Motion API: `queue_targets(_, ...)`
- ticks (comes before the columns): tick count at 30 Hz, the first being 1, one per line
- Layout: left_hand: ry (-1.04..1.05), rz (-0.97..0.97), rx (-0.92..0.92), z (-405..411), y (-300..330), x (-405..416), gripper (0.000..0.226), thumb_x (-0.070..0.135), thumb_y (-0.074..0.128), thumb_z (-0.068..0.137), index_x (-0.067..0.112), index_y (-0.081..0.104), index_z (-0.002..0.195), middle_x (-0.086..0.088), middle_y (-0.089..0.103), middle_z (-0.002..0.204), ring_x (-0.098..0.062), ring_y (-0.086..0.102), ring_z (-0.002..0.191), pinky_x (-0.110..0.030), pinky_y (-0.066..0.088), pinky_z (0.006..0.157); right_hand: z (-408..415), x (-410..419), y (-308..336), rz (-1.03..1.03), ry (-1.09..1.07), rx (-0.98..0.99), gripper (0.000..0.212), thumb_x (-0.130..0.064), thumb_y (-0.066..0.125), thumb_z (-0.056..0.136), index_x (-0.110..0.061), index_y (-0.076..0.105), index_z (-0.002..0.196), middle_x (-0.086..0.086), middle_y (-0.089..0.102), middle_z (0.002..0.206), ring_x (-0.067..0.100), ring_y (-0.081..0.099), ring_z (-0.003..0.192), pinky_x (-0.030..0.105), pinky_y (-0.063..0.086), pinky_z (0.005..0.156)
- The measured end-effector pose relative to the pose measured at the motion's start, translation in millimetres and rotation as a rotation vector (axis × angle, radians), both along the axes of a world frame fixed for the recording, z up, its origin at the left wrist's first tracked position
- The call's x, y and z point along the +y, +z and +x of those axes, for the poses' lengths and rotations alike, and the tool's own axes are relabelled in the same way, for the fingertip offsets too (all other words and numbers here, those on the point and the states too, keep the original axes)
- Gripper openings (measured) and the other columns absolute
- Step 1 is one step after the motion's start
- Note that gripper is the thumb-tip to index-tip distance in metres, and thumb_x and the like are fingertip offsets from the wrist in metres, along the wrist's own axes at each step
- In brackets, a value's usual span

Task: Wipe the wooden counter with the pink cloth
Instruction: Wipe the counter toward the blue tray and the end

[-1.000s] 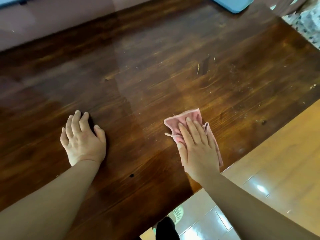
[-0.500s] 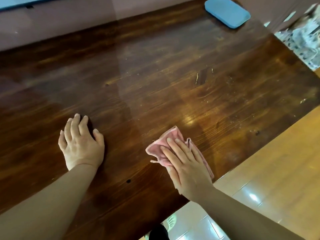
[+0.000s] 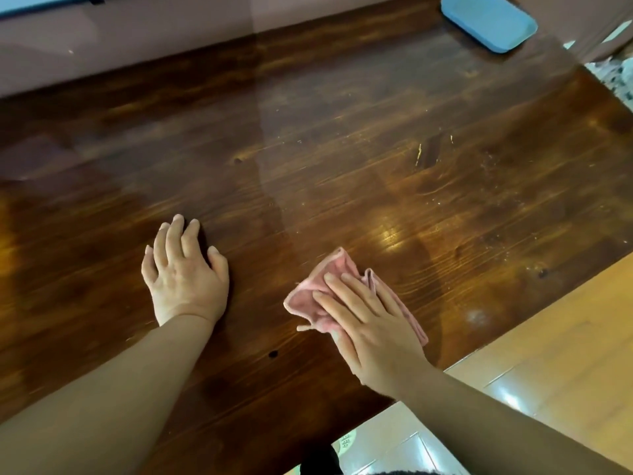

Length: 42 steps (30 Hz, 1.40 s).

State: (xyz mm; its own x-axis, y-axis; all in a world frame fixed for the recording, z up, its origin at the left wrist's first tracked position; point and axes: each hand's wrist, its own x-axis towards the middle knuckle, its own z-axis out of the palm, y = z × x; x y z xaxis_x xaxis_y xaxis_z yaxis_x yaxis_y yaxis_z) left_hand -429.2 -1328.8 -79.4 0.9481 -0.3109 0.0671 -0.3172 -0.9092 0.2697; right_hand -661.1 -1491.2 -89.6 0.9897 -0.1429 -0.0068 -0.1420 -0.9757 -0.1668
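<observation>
From my head view, my right hand (image 3: 371, 332) lies flat with straight fingers pressing the pink cloth (image 3: 320, 289) onto the wooden counter (image 3: 342, 138), close to its near edge. The cloth is bunched, sticking out beyond my fingertips to the left and far side. My left hand (image 3: 185, 272) rests palm-down on the bare wood, to the left of the cloth and apart from it, fingers relaxed and holding nothing. A blue tray (image 3: 488, 20) sits at the far right corner. Pale specks dot the wood on the right.
</observation>
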Motion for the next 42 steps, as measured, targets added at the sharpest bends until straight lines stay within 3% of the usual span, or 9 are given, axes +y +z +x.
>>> queue_targets(4,0.002,0.009,0.014,0.4,0.2,-0.2,0.052,0.03,0.043,0.098,0.013,0.039,0.147,-0.005,0.029,0.158,-0.022,0.016,0.149,-0.048,0.012,0.121,43.0,-2.2,6.4,0.05,-0.138,0.045,0.051,-0.038,0.028,0.11,-0.026,0.03,0.159,-0.002,0.018,0.168,0.018,0.009,0.157,0.052,0.013,0.126)
queue_targets(10,0.003,-0.001,0.022,0.8,0.1,-0.1,0.052,0.029,0.044,0.098,0.013,0.039,0.147,-0.004,0.029,0.158,-0.021,0.016,0.15,-0.047,0.011,0.122,6.7,20.3,1.3,0.044,0.1,0.015,0.052,-0.038,0.029,0.109,-0.028,0.029,0.16,-0.003,0.018,0.169,0.018,0.012,0.157,0.049,0.012,0.127)
queue_targets(17,0.004,-0.014,0.004,1.1,-2.8,1.2,0.051,0.031,0.043,0.098,0.014,0.041,0.146,-0.003,0.031,0.158,-0.021,0.017,0.149,-0.047,0.012,0.122,67.8,23.7,6.1,0.066,0.037,0.02,0.05,-0.037,0.031,0.108,-0.025,0.037,0.157,-0.001,0.023,0.167,0.02,0.015,0.156,0.05,0.011,0.127)
queue_targets(24,-0.002,-0.016,-0.014,1.9,-5.5,2.4,0.052,0.032,0.042,0.097,0.014,0.042,0.145,-0.004,0.031,0.157,-0.022,0.019,0.149,-0.048,0.014,0.121,35.6,0.4,-1.6,0.021,0.369,0.04,0.051,-0.04,0.034,0.109,-0.031,0.031,0.159,-0.005,0.019,0.169,0.015,0.011,0.157,0.047,0.01,0.128)
queue_targets(29,-0.008,-0.005,-0.016,2.7,-6.3,2.5,0.052,0.033,0.04,0.097,0.014,0.042,0.145,-0.004,0.032,0.158,-0.022,0.02,0.149,-0.048,0.015,0.12,87.0,0.1,5.3,0.029,0.054,0.0,0.049,-0.036,0.032,0.109,-0.025,0.036,0.157,-0.002,0.026,0.166,0.017,0.016,0.156,0.051,0.016,0.126)
queue_targets(31,-0.012,-0.005,-0.014,2.4,-6.4,2.8,0.052,0.034,0.039,0.097,0.015,0.042,0.145,-0.004,0.032,0.158,-0.022,0.02,0.149,-0.048,0.015,0.12,79.7,6.4,3.4,0.035,0.043,-0.013,0.049,-0.036,0.03,0.11,-0.025,0.036,0.157,-0.002,0.026,0.166,0.018,0.016,0.156,0.051,0.016,0.126)
queue_targets(37,-0.002,-0.002,-0.029,3.5,-9.2,2.6,0.051,0.034,0.042,0.096,0.015,0.043,0.144,-0.004,0.034,0.157,-0.022,0.022,0.148,-0.048,0.015,0.12,48.1,-13.4,-0.4,0.0,0.28,0.029,0.051,-0.04,0.03,0.109,-0.027,0.035,0.158,-0.003,0.023,0.168,0.017,0.016,0.156,0.047,0.013,0.127)
queue_targets(42,-0.006,0.024,-0.023,3.7,-9.6,2.9,0.051,0.034,0.041,0.097,0.016,0.042,0.145,-0.004,0.033,0.157,-0.022,0.021,0.148,-0.048,0.016,0.12,120.4,-13.4,6.3,-0.005,-0.018,0.061,0.055,-0.043,0.016,0.108,-0.029,0.02,0.161,-0.004,0.014,0.169,0.015,0.006,0.157,0.043,0.003,0.128)
